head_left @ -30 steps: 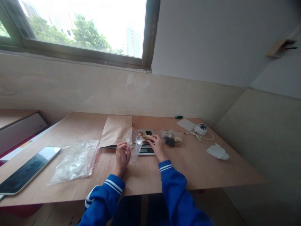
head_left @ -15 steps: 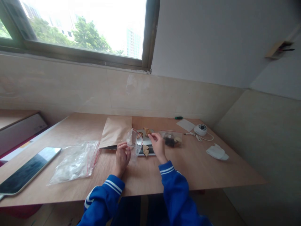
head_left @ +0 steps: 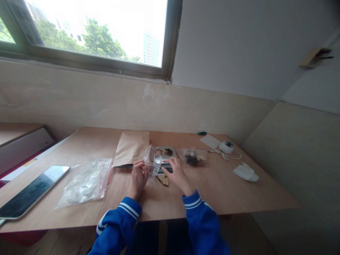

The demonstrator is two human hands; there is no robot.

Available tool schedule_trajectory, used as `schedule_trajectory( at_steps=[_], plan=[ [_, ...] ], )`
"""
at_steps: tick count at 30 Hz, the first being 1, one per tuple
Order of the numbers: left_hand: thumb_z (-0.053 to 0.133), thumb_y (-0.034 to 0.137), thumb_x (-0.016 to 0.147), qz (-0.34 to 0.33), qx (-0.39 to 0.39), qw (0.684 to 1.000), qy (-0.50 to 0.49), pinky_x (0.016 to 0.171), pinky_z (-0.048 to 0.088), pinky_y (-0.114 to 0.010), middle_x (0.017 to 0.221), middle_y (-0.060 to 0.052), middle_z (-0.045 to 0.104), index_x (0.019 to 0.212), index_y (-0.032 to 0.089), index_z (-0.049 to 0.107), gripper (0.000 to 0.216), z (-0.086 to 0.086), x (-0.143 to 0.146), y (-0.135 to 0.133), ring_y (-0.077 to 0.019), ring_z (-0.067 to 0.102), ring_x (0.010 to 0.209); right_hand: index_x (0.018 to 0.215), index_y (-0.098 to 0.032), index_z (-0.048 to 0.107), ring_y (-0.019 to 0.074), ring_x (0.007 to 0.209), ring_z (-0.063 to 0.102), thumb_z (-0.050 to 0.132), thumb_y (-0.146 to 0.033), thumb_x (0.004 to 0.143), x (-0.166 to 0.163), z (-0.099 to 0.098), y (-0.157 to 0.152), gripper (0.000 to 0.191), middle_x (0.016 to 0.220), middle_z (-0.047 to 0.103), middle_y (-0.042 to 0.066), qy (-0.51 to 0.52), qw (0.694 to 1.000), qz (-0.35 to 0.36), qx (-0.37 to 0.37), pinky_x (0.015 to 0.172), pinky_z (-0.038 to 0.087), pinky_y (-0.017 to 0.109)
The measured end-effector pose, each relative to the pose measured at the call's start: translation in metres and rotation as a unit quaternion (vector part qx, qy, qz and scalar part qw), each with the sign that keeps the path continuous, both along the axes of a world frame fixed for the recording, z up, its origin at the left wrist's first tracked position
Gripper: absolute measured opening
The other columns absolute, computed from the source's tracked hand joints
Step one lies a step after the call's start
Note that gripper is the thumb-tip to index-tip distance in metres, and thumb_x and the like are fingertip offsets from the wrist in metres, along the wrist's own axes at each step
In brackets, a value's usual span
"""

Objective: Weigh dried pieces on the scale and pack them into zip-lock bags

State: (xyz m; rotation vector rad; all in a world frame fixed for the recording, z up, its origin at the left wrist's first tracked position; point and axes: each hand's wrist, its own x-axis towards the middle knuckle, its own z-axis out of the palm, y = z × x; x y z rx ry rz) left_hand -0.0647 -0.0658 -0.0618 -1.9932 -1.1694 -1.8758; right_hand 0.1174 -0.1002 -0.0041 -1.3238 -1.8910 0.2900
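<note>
Two or more dried brown slices [head_left: 168, 151] rest on the scale [head_left: 173, 149], and a paler slice [head_left: 164, 180] lies just in front of it, seemingly on the surface [head_left: 212, 187]. To the scale's left, the left hand [head_left: 139, 177] has its fingers closed on a clear zip bag [head_left: 149, 154], whose gaping mouth leans over the scale's left side. The right hand [head_left: 181, 176], at the scale's front right, has thumb and forefinger parted, with nothing visible between them. The step looks like shifting slices between bag and scale, direction unclear; the next move probably calls for pinching up the slice in front. The bag partly covers the scale, the right fingers obscure its display [head_left: 169, 169], any reading is illegible, and the bag's contents are indistinct.
</note>
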Motion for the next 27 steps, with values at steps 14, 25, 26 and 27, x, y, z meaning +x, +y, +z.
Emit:
schedule_trajectory(
  at_steps=[14, 25, 26, 27],
  plan=[
    [0.044, 0.022, 0.088, -0.002, -0.003, 1.000, -0.012, 0.066, 0.048, -0.028, 0.088, -0.004, 0.052, 0.090, 0.019, 0.041, 0.005, -0.001, 0.000, 0.000, -0.0136, 0.056, 0.078, 0.094, -0.023, 0.063, 0.0249, 0.090, 0.053, 0.070, -0.025, 0.073, -0.007, -0.038, -0.039, 0.022, 0.094, 0.060, 0.006, -0.117, 0.992, -0.001, -0.046, 0.081, 0.044, 0.041],
    [0.044, 0.026, 0.089, -0.006, -0.016, 1.000, -0.009, 0.065, 0.049, -0.029, 0.089, -0.005, 0.053, 0.090, 0.019, 0.041, 0.007, -0.002, -0.001, -0.002, -0.0138, 0.058, 0.078, 0.088, -0.020, 0.064, 0.0179, 0.083, 0.056, 0.057, -0.044, 0.082, -0.001, 0.037, 0.017, 0.025, 0.090, 0.062, 0.005, 0.151, 0.984, -0.076, 0.056, 0.078, 0.047, 0.032],
    [0.044, 0.025, 0.089, -0.004, -0.015, 1.000, -0.009, 0.066, 0.049, -0.029, 0.090, -0.005, 0.053, 0.090, 0.019, 0.042, 0.007, -0.002, -0.001, -0.002, -0.0141, 0.058, 0.079, 0.088, -0.021, 0.065, 0.0184, 0.088, 0.056, 0.055, -0.043, 0.084, -0.004, 0.038, 0.023, 0.025, 0.092, 0.061, 0.005, 0.135, 0.988, -0.057, 0.056, 0.081, 0.046, 0.033],
    [0.044, 0.025, 0.089, -0.002, -0.014, 1.000, -0.009, 0.066, 0.049, -0.029, 0.090, -0.005, 0.053, 0.090, 0.019, 0.042, 0.006, -0.002, -0.001, -0.002, -0.0144, 0.058, 0.080, 0.089, -0.022, 0.066, 0.0189, 0.093, 0.056, 0.051, -0.042, 0.087, -0.005, 0.035, 0.029, 0.025, 0.095, 0.061, 0.006, 0.125, 0.990, -0.045, 0.057, 0.085, 0.045, 0.034]
  ],
)
